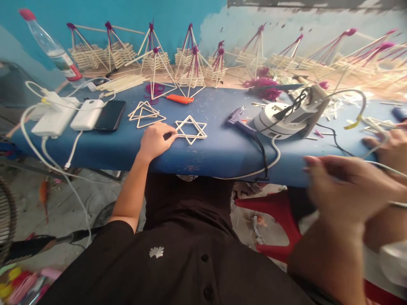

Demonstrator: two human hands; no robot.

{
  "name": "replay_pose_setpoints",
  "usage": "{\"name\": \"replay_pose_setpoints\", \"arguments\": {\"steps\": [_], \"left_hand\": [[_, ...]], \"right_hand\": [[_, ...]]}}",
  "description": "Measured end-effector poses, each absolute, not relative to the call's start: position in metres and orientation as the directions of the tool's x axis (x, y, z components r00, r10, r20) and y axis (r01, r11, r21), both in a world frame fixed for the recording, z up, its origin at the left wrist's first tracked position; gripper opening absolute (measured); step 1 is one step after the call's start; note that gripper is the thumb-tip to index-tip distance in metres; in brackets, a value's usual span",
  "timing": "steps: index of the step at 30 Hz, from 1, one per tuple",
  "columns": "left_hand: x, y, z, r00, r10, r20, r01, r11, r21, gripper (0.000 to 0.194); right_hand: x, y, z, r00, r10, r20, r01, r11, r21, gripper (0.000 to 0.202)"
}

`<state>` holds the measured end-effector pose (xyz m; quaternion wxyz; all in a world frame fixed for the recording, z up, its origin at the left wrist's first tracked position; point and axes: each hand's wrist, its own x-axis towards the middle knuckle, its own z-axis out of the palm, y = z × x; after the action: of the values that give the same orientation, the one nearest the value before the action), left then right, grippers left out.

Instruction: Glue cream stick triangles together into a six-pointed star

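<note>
My left hand point(156, 142) rests at the table's front edge, its thumb and fingers pinching the left point of a six-pointed star of pale wooden sticks point(191, 137) lying flat. Just behind that hand lie overlapping stick triangles point(146, 115). My right hand point(348, 184) is raised in front of the table's right part, blurred, with its fingers curled together; whether anything small is in them I cannot make out. Between my hands, a purple hot glue gun point(239, 120) lies beside a round white power strip point(276, 120).
Stick pyramids with purple tops point(195, 67) line the back. An orange utility knife point(179, 99), purple yarn point(263, 87), a black phone point(111, 115), a white power bank point(87, 114) and a bottle point(57, 55) stand about. Cables cross the front edge. Another person's hand point(389, 146) is at right.
</note>
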<state>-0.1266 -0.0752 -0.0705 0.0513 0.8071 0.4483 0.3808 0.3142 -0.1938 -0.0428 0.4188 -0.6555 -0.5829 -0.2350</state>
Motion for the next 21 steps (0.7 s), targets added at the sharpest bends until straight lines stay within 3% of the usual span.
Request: {"name": "replay_pose_setpoints", "arguments": {"steps": [4,6,9,15,18,21], "left_hand": [[-0.127,-0.076,-0.068,0.314,0.761,0.567,0.68,-0.597,0.425,0.013],[-0.127,-0.077,-0.067,0.311,0.763,0.566,0.679,-0.595,0.429,0.013],[-0.126,-0.079,-0.066,0.309,0.762,0.57,0.68,-0.596,0.428,0.012],[-0.125,-0.079,-0.069,0.262,0.764,0.59,0.703,-0.57,0.425,0.01],[-0.124,-0.077,-0.073,0.145,0.773,0.618,0.739,-0.5,0.452,0.025],[-0.123,-0.077,-0.074,0.0,0.757,0.653,0.743,-0.437,0.507,0.025]], "right_hand": [[0.227,-0.163,-0.051,-0.083,0.762,0.642,0.834,0.406,-0.374,0.038],[0.193,-0.141,-0.054,-0.202,0.817,0.541,0.76,0.479,-0.439,0.021],[0.165,-0.115,-0.063,-0.211,0.855,0.474,0.752,0.452,-0.479,0.027],[0.146,-0.116,-0.079,-0.184,0.777,0.602,0.701,0.533,-0.474,0.01],[0.141,-0.128,-0.079,-0.374,0.67,0.642,0.489,0.73,-0.477,0.008],[0.142,-0.134,-0.076,-0.467,0.564,0.681,0.292,0.825,-0.483,0.003]]}}
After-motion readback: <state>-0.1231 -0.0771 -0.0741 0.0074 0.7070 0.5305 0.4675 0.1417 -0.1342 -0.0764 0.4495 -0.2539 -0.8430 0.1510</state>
